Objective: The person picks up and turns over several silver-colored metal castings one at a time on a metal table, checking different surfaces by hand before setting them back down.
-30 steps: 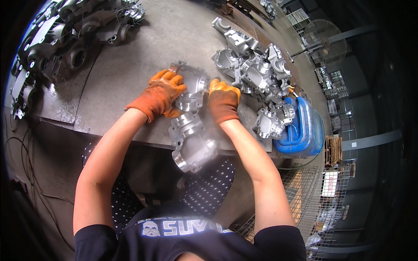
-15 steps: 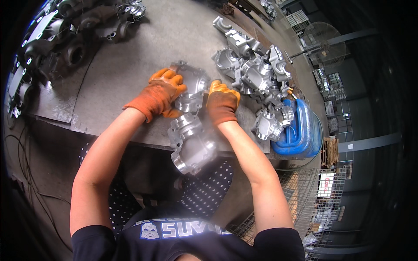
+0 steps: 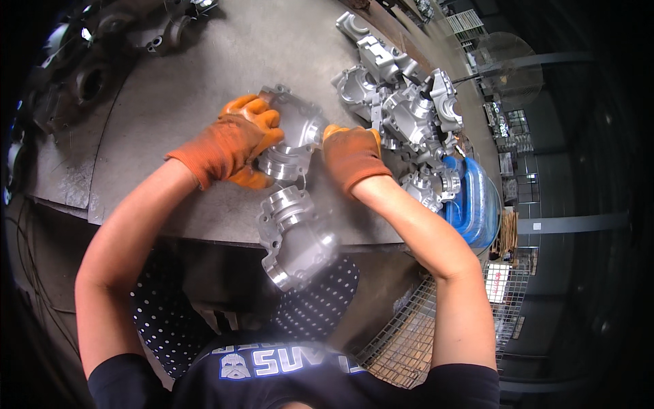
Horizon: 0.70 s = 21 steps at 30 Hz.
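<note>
A silver cast-metal housing (image 3: 298, 127) lies on the grey worktable between my two gloved hands. My left hand (image 3: 238, 140), in an orange and brown work glove, grips its left side with bent fingers, the thumb near the lower end. At the right edge of the housing, my right hand (image 3: 353, 155) is closed in a fist, knuckles up. Whatever it may hold is hidden beneath the glove. Nearer to me, a second silver housing (image 3: 296, 235) sits at the table's front edge and juts out over it, above my dotted trousers.
Several silver castings (image 3: 402, 102) are heaped on the right of the table. Beside them stands a blue plastic container (image 3: 471, 204). Darker castings (image 3: 88, 82) crowd the far left. A wire mesh cage (image 3: 409, 334) is at the lower right, and a large fan (image 3: 507, 68) stands beyond.
Both forearms have swung outward, elbows wider apart. My right fist has turned at the wrist beside the housing. My left hand keeps its grip on the housing, which has shifted slightly.
</note>
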{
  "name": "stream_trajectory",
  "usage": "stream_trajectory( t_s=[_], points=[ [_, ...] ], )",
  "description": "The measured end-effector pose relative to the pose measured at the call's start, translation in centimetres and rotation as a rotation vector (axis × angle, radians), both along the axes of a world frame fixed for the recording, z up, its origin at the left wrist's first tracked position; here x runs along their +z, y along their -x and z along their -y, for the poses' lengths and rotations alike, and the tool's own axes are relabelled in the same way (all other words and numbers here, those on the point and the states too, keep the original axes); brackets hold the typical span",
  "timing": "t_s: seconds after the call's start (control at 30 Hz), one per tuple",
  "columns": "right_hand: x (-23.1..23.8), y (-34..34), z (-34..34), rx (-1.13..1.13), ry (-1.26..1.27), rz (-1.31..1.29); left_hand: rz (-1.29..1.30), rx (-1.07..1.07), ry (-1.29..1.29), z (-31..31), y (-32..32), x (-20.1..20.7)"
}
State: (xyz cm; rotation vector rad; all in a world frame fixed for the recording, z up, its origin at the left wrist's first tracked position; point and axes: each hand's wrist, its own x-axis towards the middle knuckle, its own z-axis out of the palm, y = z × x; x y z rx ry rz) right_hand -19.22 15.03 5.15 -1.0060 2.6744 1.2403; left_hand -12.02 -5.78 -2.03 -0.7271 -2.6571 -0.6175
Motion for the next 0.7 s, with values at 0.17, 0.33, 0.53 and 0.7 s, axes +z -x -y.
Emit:
stream_trajectory(
  t_s=[0.17,0.33,0.53,0.7],
  points=[
    [1.0,0.5,-0.1,-0.07,0.051,0.193,0.103,-0.093,0.074,1.3,0.4,1.4],
    [1.7,0.9,0.2,0.009,0.022,0.407,0.074,-0.159,0.119,3.4,0.5,1.5],
    [2.9,0.9,-0.1,0.072,0.047,0.665,0.222,-0.275,0.187,4.6,1.5,2.9],
    [2.7,1.7,-0.5,0.14,0.068,0.823,0.18,-0.364,0.207,5.3,2.0,2.8]
  ],
)
